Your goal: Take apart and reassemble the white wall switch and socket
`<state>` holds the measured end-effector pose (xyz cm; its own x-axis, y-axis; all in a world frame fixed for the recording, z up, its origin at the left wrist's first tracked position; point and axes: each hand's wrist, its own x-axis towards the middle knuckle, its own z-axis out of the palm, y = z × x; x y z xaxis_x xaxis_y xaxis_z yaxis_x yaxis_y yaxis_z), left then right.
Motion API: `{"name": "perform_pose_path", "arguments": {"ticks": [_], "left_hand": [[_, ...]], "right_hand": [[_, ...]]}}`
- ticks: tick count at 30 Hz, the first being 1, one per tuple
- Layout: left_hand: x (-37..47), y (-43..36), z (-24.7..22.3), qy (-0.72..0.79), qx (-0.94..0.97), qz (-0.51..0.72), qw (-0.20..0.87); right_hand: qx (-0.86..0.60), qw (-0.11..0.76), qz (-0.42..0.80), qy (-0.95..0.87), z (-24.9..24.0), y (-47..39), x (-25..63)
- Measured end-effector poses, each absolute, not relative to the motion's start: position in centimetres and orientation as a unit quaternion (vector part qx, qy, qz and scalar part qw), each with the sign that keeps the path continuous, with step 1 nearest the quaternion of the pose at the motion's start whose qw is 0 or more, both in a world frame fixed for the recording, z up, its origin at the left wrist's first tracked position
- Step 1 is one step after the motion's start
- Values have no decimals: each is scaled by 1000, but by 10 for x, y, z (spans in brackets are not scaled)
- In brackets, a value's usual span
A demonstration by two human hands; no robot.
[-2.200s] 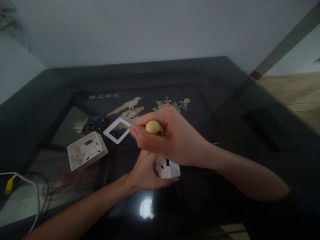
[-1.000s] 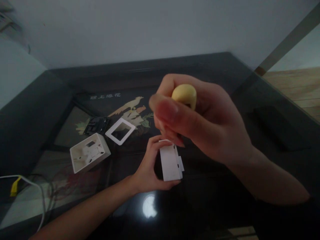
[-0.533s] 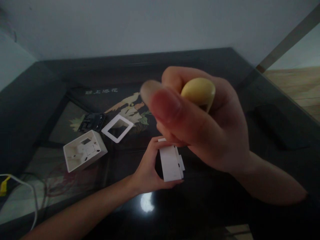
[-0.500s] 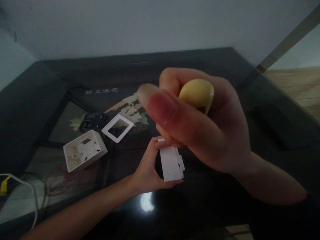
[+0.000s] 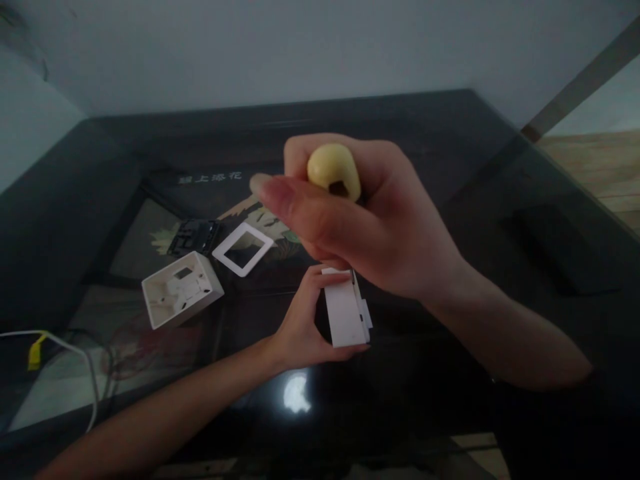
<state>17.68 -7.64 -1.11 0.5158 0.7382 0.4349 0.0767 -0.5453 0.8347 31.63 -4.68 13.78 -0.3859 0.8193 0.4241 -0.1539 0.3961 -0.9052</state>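
Observation:
My left hand (image 5: pixel 305 327) grips a white plastic wall box (image 5: pixel 345 313), thumb and fingers on opposite sides. The box is turned on its side, with a small tab sticking out on the right. Over it, nearer the camera, my right hand (image 5: pixel 360 220) is closed round the yellow handle of what looks like a screwdriver (image 5: pixel 334 165). Only its rounded butt end with a dark notch shows; the shaft is hidden by the hand. Part of the box's upper end is covered by my fingers.
On the dark glass tabletop (image 5: pixel 240 413), left of my hands, lie a second white open box (image 5: pixel 213 287), a white square frame (image 5: pixel 227 257) and a black plastic part (image 5: pixel 195 237). A white cable with a yellow tag (image 5: pixel 35 353) lies far left. A dark flat object (image 5: pixel 560 253) is at right.
My right hand has moved left and away from the camera with the screwdriver, closer above the box. My left hand keeps its hold on the box. The view has shifted slightly.

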Motion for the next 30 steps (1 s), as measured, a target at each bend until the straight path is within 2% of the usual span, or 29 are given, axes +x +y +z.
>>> {"name": "perform_pose_path", "arguments": {"ticks": [4, 9, 12, 16, 20, 23, 26, 30], "left_hand": [[176, -77, -15, 267, 770, 407, 413], [177, -75, -17, 267, 768, 410, 413], [179, -74, -16, 261, 769, 414, 412], [178, -75, -17, 280, 755, 437, 401], [177, -77, -18, 274, 761, 431, 400], [177, -76, -16, 274, 765, 428, 394], [178, -74, -14, 283, 767, 420, 394], [176, -71, -14, 278, 769, 414, 401]], "right_hand": [[-185, 465, 551, -668, 133, -38, 315], [-80, 353, 652, -666, 135, -29, 314], [-100, 388, 630, -665, 130, -29, 312], [-214, 462, 439, -740, 107, -39, 305], [-342, 589, 354, -641, 106, -55, 304], [-265, 607, 368, -653, 133, -57, 304], [-271, 591, 405, -643, 152, -50, 304], [-237, 606, 496, -574, 148, -49, 313]]}}
